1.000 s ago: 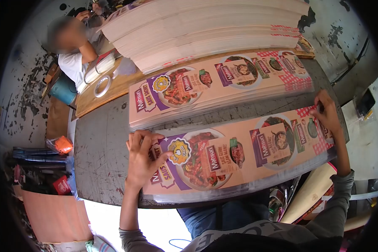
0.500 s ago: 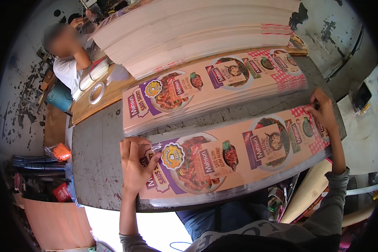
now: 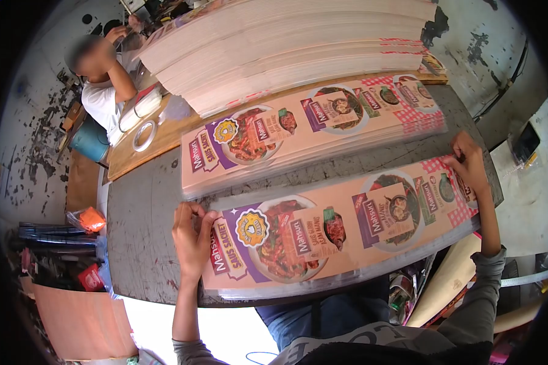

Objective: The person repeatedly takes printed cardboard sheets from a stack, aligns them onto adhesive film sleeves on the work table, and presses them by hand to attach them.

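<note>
In front of me a near stack of long printed food banners (image 3: 341, 213) in clear plastic lies along the table's front edge. My left hand (image 3: 192, 240) is at its left end, fingers curled and thumb along the edge of the top banner. At the far right end my right hand (image 3: 469, 161) pinches the other edge of the same banner, near its red checked pattern. Behind it lies a second stack of matching banners (image 3: 298, 131), apart from both hands. How many layers my fingers hold is hidden.
A tall pile of pale sheets (image 3: 286, 55) stands behind on a wooden board (image 3: 128, 161), beside a tape roll (image 3: 144, 135). Another person (image 3: 100, 85) sits at the back left. The grey table (image 3: 146, 231) has a rounded right end. Rolled material (image 3: 447, 277) leans below right.
My left thumb has drawn back leftward from the banner's face to its edge, uncovering more of the lettering. The glare near the thumb is gone. My right hand stays at the right end.
</note>
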A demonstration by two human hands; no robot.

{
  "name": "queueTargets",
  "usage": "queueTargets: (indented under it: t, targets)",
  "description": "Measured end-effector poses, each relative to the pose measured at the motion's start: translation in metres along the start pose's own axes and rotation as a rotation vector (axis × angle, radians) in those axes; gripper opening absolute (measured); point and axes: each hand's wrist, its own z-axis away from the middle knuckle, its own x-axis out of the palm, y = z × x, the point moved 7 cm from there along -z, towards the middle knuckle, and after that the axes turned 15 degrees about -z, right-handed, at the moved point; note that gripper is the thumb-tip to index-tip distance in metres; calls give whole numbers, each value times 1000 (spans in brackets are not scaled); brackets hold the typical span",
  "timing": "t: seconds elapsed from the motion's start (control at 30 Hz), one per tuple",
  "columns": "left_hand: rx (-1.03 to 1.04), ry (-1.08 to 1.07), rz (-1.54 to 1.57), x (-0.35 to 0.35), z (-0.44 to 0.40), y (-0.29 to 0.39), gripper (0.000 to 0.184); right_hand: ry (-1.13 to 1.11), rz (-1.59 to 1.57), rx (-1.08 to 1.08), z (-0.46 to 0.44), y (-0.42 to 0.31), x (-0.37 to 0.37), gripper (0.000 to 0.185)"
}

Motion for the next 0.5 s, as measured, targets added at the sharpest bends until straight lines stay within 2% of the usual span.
queueTargets:
  t: [0.5]
  targets:
    - [21,30,-59,-2,0,2,15,-23,-23,86,-1,7,2,40]
